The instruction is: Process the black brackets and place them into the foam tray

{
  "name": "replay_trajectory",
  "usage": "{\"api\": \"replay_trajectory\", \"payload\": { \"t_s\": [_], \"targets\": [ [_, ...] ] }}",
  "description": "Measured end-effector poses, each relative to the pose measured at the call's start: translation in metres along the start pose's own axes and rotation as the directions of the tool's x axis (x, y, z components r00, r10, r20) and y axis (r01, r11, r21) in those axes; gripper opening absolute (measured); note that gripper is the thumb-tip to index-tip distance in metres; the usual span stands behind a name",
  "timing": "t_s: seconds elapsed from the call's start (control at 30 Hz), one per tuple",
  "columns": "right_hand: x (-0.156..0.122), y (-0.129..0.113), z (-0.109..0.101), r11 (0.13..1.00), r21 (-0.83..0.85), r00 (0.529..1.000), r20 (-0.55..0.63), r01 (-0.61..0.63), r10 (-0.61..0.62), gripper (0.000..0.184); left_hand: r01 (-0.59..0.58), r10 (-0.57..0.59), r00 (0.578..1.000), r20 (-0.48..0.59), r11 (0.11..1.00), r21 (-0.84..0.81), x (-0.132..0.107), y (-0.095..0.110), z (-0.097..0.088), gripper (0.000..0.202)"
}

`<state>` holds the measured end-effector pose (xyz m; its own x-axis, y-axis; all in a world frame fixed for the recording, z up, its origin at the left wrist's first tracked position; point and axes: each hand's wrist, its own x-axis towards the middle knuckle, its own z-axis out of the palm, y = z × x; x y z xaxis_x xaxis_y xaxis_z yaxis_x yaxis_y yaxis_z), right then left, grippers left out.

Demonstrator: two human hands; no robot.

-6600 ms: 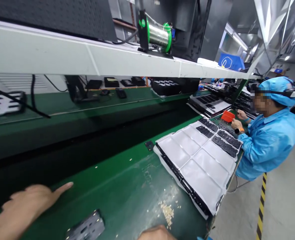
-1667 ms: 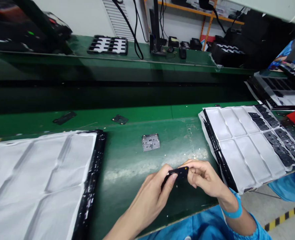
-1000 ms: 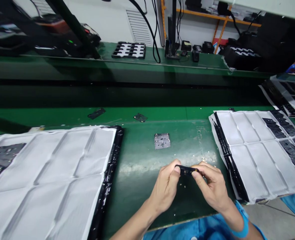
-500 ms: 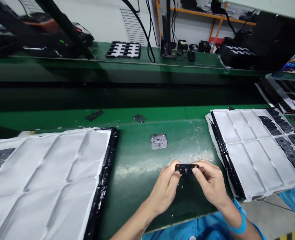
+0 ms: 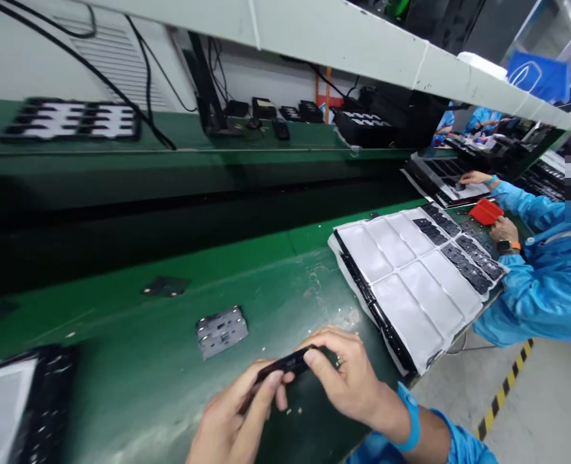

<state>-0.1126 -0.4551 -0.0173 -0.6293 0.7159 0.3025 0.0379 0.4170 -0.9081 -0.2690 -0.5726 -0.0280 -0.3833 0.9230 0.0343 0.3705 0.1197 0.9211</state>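
Note:
Between my two hands is a thin dark plate-like part (image 5: 285,365), seen nearly edge-on. My left hand (image 5: 240,409) pinches its left end, thumb in front. My right hand (image 5: 346,370) grips the other end between thumb and fingers. Just beyond, on the green bench (image 5: 135,393), lies a grey flat metal part (image 5: 222,330) with small cut-outs. A darker part (image 5: 166,286) rests farther back to its left. To the right of my hands is a stack of white-lined trays (image 5: 406,283), with dark parts in some right-hand compartments.
Another tray stack (image 5: 5,406) stands at the lower left. A co-worker in blue (image 5: 551,277) sits at the right, holding a red object (image 5: 486,211), one hand over a farther tray stack (image 5: 440,177). A raised shelf (image 5: 189,138) carries black boxes and cables.
My view has swung right, bringing the co-worker into sight. The dark part in my hands has turned from showing its face to nearly edge-on, tilted up to the right.

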Motion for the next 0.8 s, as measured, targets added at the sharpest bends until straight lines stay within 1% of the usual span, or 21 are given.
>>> {"api": "replay_trajectory", "payload": {
  "t_s": [0.07,0.13,0.2,0.27,0.4,0.5,0.6,0.7,0.8],
  "targets": [
    [-0.003,0.000,-0.003,1.000,0.007,0.999,0.035,-0.030,0.030,0.020,0.067,-0.064,0.998,0.025,0.993,-0.099,-0.001,0.010,0.006,0.035],
    [-0.005,0.001,-0.007,0.998,0.024,0.997,0.043,-0.058,0.057,0.023,0.117,-0.107,0.992,0.059,0.973,-0.201,-0.002,0.018,0.012,0.037],
    [-0.006,0.002,-0.011,0.995,0.048,0.995,0.037,-0.091,0.089,0.025,0.146,-0.125,0.988,0.092,0.950,-0.277,-0.003,0.025,0.016,0.039],
    [-0.008,0.003,-0.013,0.992,0.071,0.994,0.029,-0.109,0.107,0.025,0.161,-0.129,0.984,0.119,0.935,-0.315,-0.005,0.031,0.017,0.039],
    [-0.011,0.004,-0.009,0.991,0.093,0.996,0.003,-0.094,0.094,0.017,0.156,-0.119,0.983,0.136,0.940,-0.304,-0.010,0.034,0.017,0.039],
    [-0.012,0.004,-0.004,0.984,0.137,0.993,-0.014,-0.117,0.120,0.014,0.142,-0.110,0.986,0.126,0.949,-0.281,-0.015,0.032,0.017,0.038],
    [-0.012,0.003,0.000,0.967,0.199,0.986,-0.020,-0.161,0.168,0.015,0.137,-0.110,0.987,0.114,0.955,-0.262,-0.017,0.033,0.018,0.037],
    [-0.010,0.002,0.002,0.956,0.226,0.979,-0.046,-0.185,0.200,0.015,0.119,-0.099,0.991,0.095,0.963,-0.240,-0.019,0.034,0.020,0.038],
    [-0.010,0.002,0.004,0.947,0.246,0.973,-0.051,-0.207,0.225,0.021,0.108,-0.088,0.991,0.097,0.967,-0.230,-0.021,0.034,0.020,0.038]
  ]
}}
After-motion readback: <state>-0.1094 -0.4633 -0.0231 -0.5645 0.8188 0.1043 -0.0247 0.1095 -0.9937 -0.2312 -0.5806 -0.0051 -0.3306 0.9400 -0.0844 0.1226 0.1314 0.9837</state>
